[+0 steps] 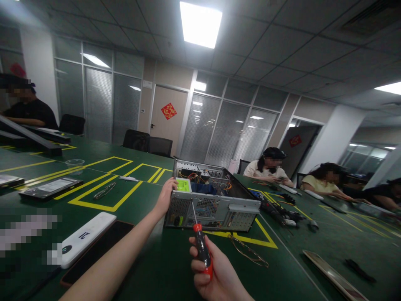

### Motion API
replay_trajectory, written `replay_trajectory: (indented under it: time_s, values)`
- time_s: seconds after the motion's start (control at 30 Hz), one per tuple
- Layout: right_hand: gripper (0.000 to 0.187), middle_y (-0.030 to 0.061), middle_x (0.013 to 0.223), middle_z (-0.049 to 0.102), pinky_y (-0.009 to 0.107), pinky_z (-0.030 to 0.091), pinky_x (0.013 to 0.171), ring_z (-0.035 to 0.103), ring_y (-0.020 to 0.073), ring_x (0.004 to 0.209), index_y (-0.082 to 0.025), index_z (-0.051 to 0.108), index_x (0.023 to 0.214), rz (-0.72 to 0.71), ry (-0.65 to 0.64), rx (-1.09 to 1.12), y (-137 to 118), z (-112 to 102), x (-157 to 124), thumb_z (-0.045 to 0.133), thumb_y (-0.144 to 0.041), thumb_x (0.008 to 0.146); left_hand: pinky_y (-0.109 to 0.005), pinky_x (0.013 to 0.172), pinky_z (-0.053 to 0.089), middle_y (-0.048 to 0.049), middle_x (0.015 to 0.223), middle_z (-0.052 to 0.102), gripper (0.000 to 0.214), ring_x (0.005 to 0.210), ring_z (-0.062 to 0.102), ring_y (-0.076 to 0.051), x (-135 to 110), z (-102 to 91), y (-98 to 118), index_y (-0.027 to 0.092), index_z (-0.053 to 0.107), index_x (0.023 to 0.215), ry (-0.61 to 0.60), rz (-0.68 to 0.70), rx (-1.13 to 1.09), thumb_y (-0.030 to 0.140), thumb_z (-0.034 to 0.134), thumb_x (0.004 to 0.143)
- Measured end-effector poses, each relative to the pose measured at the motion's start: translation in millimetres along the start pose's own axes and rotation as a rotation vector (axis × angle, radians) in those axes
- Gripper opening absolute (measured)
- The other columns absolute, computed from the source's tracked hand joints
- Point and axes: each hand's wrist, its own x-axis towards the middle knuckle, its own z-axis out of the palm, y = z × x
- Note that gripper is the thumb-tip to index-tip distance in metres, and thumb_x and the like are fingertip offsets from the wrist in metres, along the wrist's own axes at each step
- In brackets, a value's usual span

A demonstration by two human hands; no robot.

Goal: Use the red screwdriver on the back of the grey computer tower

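Note:
An open computer case (216,209) lies on the green table, its metal rear panel facing me and wires showing inside. My left hand (167,194) grips its near left corner, fingers closed over the edge beside a box with a yellow-green label (184,185), which looks like the power supply. In my right hand (213,267) is a screwdriver (203,250) with a black and red handle, fingers wrapped round it. Its shaft points up at the rear panel, the tip at or close to the panel below the labelled box; contact is too small to tell.
To the left lie a hard drive (52,187), a white device marked 21 (89,238), a dark phone (100,251) and a clear plastic cup (74,166). Eyeglasses (249,251) rest before the case. Cables (282,213) and another phone (333,274) lie right; several people sit around.

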Motion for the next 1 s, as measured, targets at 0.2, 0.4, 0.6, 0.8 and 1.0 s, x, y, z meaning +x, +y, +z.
replay_trajectory:
  time_s: [0.2,0.4,0.6,0.8,1.0]
  values:
    - [0.047,-0.0037,0.048,0.046,0.008,0.018,0.029,0.028,-0.0007,0.032,-0.010,0.055,0.072,0.001,0.002,0.055,-0.9,5.9,-4.6,0.036,-0.046,0.096,-0.039,0.114,0.030,-0.0086,0.108,0.062,0.042,0.127,0.045,-0.022,-0.5,0.0,-1.1,0.021,0.052,0.073,0.007,-0.003,0.023,0.045,0.026,0.094]
    - [0.040,0.0022,0.060,0.058,0.014,0.042,0.038,0.053,0.0074,0.045,-0.008,0.059,0.086,-0.005,0.089,0.029,0.8,5.8,-1.2,0.042,-0.043,0.095,-0.039,0.114,0.030,-0.0079,0.107,0.062,0.041,0.126,0.046,-0.022,-0.3,-0.9,-2.1,0.021,0.052,0.073,0.005,0.018,0.025,0.044,0.026,0.094]
    - [0.045,0.0005,0.057,0.055,0.009,0.018,0.029,0.034,0.0016,0.034,-0.010,0.059,0.086,0.005,-0.013,0.074,0.6,2.0,-0.4,0.036,-0.047,0.096,-0.039,0.116,0.028,-0.0089,0.109,0.061,0.041,0.129,0.043,-0.021,-0.2,-0.2,-2.8,0.021,0.052,0.074,0.005,-0.003,0.009,0.045,0.026,0.094]
    - [0.045,0.0001,0.055,0.053,0.008,0.027,0.031,0.038,0.0014,0.037,-0.007,0.056,0.077,0.011,0.016,0.096,-0.4,8.1,-4.7,0.039,-0.045,0.096,-0.040,0.116,0.027,-0.0087,0.109,0.061,0.041,0.130,0.043,-0.022,-0.4,0.3,-2.7,0.021,0.053,0.074,0.004,-0.004,0.006,0.044,0.027,0.094]
    - [0.036,0.0028,0.065,0.060,0.016,0.044,0.040,0.054,0.0084,0.048,-0.010,0.058,0.087,0.017,0.062,0.018,1.3,3.6,-0.5,0.040,-0.041,0.096,-0.040,0.115,0.028,-0.0084,0.107,0.060,0.041,0.128,0.044,-0.022,0.1,-0.6,-1.8,0.021,0.052,0.073,-0.008,0.011,0.014,0.045,0.026,0.094]
